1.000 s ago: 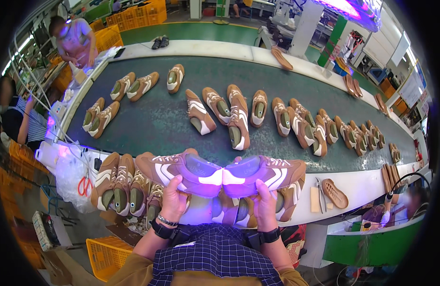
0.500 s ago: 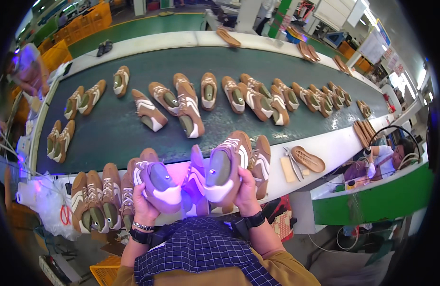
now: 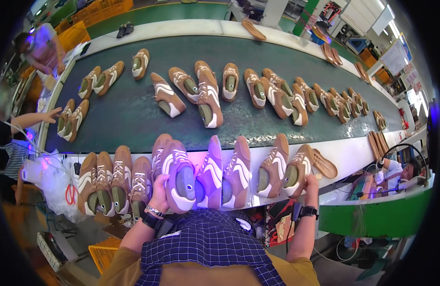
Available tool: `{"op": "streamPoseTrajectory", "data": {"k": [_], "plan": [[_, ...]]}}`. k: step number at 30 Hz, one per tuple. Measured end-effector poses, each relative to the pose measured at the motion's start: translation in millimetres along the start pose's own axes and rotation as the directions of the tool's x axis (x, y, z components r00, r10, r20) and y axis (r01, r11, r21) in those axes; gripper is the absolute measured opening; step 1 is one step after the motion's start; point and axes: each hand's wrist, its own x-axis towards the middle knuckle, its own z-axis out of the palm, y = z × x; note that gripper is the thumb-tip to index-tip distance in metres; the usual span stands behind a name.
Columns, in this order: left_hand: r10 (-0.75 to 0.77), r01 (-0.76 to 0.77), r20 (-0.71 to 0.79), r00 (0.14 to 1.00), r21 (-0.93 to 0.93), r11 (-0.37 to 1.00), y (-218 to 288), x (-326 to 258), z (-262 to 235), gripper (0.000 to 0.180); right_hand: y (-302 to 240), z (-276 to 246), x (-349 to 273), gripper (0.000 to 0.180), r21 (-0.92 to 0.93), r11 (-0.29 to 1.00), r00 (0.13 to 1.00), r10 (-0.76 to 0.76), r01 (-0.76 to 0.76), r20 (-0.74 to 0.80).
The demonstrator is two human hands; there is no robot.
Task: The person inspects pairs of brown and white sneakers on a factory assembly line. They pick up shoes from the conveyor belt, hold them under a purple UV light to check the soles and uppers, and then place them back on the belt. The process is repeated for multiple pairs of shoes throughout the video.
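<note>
A brown sneaker (image 3: pixel 181 177) with white stripes and a green lining is gripped at its side by my left hand (image 3: pixel 160 194), tilted toward me over the white ledge. My right hand (image 3: pixel 311 185) has its fingers around the heel of another such sneaker (image 3: pixel 298 170), which rests at the right end of the row on the ledge. Between my hands stand more sneakers: one lit purple (image 3: pixel 210 169), one beside it (image 3: pixel 237 171) and one farther right (image 3: pixel 273 167). Left of my left hand several sneakers (image 3: pixel 121 178) lean side by side. My palms are hidden.
Several sneakers lie across the dark green conveyor belt (image 3: pixel 134 119). A brown sole (image 3: pixel 325 164) lies by my right hand. Red scissors (image 3: pixel 70 194) hang at the left. One co-worker's hand (image 3: pixel 51 115) reaches over the belt's left edge; another person (image 3: pixel 401 174) sits at the right.
My right hand has moved right with its sneaker, down to the row's right end. My left hand still holds its sneaker, now slightly farther right. A co-worker's arm has come in at the left.
</note>
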Motion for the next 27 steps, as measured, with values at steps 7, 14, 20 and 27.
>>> {"op": "streamPoseTrajectory", "data": {"k": [7,14,20,27], "plan": [[-0.053,0.052,-0.025,0.998,-0.008,0.999,-8.4,8.6,-5.3,0.043,-52.6,121.3,-52.8,0.032,-0.576,0.559,0.726,-0.682,0.596,0.088],[-0.069,0.070,0.039,0.997,-0.012,0.997,-11.7,7.3,-5.2,0.047,-20.1,260.7,-102.0,0.025,-0.277,0.089,0.280,-0.545,0.957,0.791],[-0.079,0.083,0.095,0.992,-0.041,0.996,-7.5,-5.7,-16.5,0.049,-22.0,229.2,-73.3,0.019,-0.241,0.041,0.229,-0.506,0.970,0.832],[0.093,-0.093,0.055,0.994,-0.015,0.996,11.2,-40.6,-8.7,0.051,-47.3,183.7,-36.2,0.027,-0.335,0.158,0.370,-0.355,0.929,0.859]]}}
